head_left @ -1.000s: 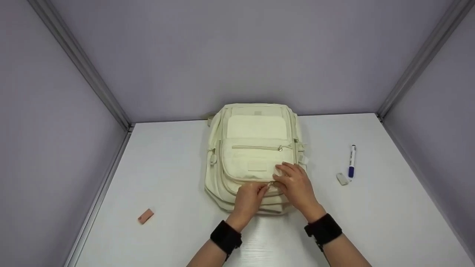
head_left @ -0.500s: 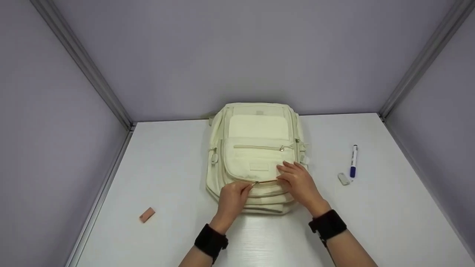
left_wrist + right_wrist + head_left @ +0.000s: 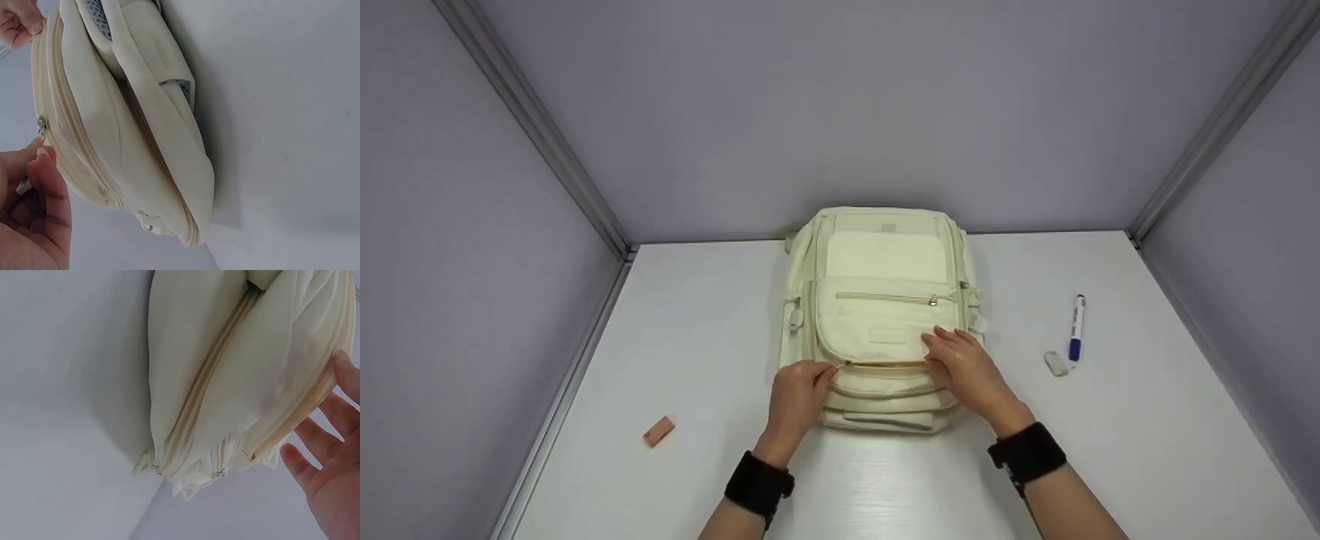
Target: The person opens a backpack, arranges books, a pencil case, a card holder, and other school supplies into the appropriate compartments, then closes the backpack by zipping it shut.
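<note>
A cream backpack (image 3: 885, 255) lies on the table, its front pocket facing up. My left hand (image 3: 797, 397) pinches the zipper pull at the lower left of that pocket, thumb against the fingers. In the left wrist view the metal zipper slider (image 3: 43, 122) sits just beyond the fingertips, and a pale pull tab (image 3: 23, 187) pokes out of the hand. At the pocket's lower right, my right hand (image 3: 969, 375) pinches the zipper edge between thumb and fingers. Its other fingers spread over the fabric. The zipper gap stands parted between both hands.
On the white table (image 3: 720, 322), a blue-and-white marker (image 3: 1077, 328) and a small whitish eraser-like block (image 3: 1056, 364) lie to the right. A small salmon-coloured block (image 3: 659, 432) lies at the left. Grey panels (image 3: 870, 105) enclose the back and sides.
My left hand has drawn the zipper pull leftward along the pocket's lower edge, and the gap behind it has widened. The right hand has stayed nearly in place on the backpack.
</note>
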Action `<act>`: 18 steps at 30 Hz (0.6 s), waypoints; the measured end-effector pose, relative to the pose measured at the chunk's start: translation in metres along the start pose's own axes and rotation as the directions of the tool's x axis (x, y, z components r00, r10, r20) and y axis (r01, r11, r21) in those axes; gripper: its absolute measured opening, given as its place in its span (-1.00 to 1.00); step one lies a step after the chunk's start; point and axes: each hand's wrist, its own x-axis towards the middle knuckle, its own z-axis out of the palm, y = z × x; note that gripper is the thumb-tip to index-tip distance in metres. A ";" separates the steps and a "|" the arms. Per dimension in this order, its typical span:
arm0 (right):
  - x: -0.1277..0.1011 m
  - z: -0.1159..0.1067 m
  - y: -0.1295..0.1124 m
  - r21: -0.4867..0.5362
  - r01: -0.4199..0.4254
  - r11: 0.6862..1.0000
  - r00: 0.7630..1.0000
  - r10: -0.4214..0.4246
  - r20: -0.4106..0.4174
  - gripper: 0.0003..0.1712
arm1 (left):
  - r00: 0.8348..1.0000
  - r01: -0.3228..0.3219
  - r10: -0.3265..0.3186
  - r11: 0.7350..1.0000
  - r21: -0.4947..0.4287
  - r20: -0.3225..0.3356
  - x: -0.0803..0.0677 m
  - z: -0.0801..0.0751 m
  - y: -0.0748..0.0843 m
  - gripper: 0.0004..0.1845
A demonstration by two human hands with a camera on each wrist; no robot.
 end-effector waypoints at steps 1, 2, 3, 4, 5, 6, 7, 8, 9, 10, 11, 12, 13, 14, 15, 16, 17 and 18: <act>0.000 -0.001 0.000 0.001 -0.005 1.000 1.000 0.005 0.009 -0.79 | 1.000 -0.005 0.005 1.000 0.008 -0.001 0.001 -0.001 -0.001 -0.94; 0.001 -0.001 0.000 0.004 -0.010 1.000 1.000 0.010 0.017 -0.77 | 1.000 -0.009 0.009 1.000 0.018 -0.003 0.001 -0.003 -0.003 -0.94; 0.001 -0.002 -0.001 0.010 -0.014 1.000 1.000 0.014 0.026 -0.77 | 1.000 -0.010 0.011 1.000 0.023 -0.007 0.002 -0.003 -0.004 -0.94; 0.001 -0.002 -0.001 0.017 -0.018 1.000 0.999 0.017 0.033 -0.76 | 1.000 -0.009 0.010 0.999 0.030 -0.009 0.002 -0.004 -0.006 -0.95; 0.001 -0.003 -0.001 0.027 -0.021 0.999 0.999 0.020 0.041 -0.76 | 1.000 -0.007 0.007 0.999 0.039 -0.011 0.001 -0.005 -0.008 -0.95; 0.001 -0.003 -0.001 0.034 -0.024 0.999 0.999 0.023 0.048 -0.76 | 1.000 -0.003 0.004 0.999 0.041 -0.010 0.001 -0.006 -0.009 -0.95; 0.001 -0.004 -0.001 0.045 -0.025 0.999 0.998 0.023 0.054 -0.78 | 1.000 -0.002 0.003 0.999 0.048 -0.007 0.001 -0.007 -0.011 -0.95; 0.001 -0.005 -0.001 0.054 -0.025 0.998 0.998 0.022 0.058 -0.80 | 1.000 0.002 -0.002 0.999 0.054 -0.004 0.002 -0.008 -0.013 -0.95; 0.001 -0.005 -0.001 0.061 -0.026 0.998 0.998 0.022 0.063 -0.82 | 1.000 0.010 -0.010 0.998 0.058 -0.002 0.002 -0.008 -0.015 -0.95; 0.001 -0.006 -0.001 0.066 -0.025 0.998 0.998 0.020 0.067 -0.82 | 1.000 0.016 -0.016 0.998 0.068 -0.001 0.003 -0.009 -0.017 -0.95; 0.001 -0.007 -0.001 0.068 -0.024 0.997 0.997 0.020 0.070 -0.83 | 1.000 0.025 -0.025 0.997 0.075 -0.003 0.004 -0.009 -0.019 -0.95; 0.001 -0.007 0.000 0.069 -0.026 0.997 0.997 0.021 0.073 -0.83 | 0.999 0.034 -0.033 0.996 0.084 -0.005 0.004 -0.010 -0.021 -0.95; 0.001 -0.008 0.000 0.071 -0.028 0.997 0.997 0.023 0.075 -0.83 | 0.999 0.038 -0.038 0.995 0.097 -0.008 0.006 -0.010 -0.023 -0.94; 0.002 -0.008 -0.001 0.069 -0.031 0.997 0.997 0.026 0.076 -0.84 | 0.999 0.043 -0.042 0.994 0.104 -0.011 0.007 -0.010 -0.024 -0.94; 0.002 -0.009 -0.001 0.068 -0.038 0.997 0.996 0.033 0.078 -0.85 | 0.999 0.049 -0.048 0.992 0.113 -0.012 0.008 -0.010 -0.026 -0.94; 0.003 -0.009 -0.001 0.067 -0.045 0.997 0.996 0.040 0.079 -0.85 | 0.999 0.054 -0.053 0.992 0.118 -0.009 0.010 -0.010 -0.027 -0.93; 0.003 -0.009 -0.001 0.063 -0.054 0.997 0.996 0.049 0.079 -0.85 | 0.998 0.062 -0.062 0.991 0.117 -0.001 0.011 -0.010 -0.028 -0.92; 0.003 -0.009 -0.002 0.060 -0.060 0.996 0.995 0.055 0.079 -0.85 | 0.998 0.068 -0.069 0.991 0.113 0.012 0.012 -0.011 -0.028 -0.92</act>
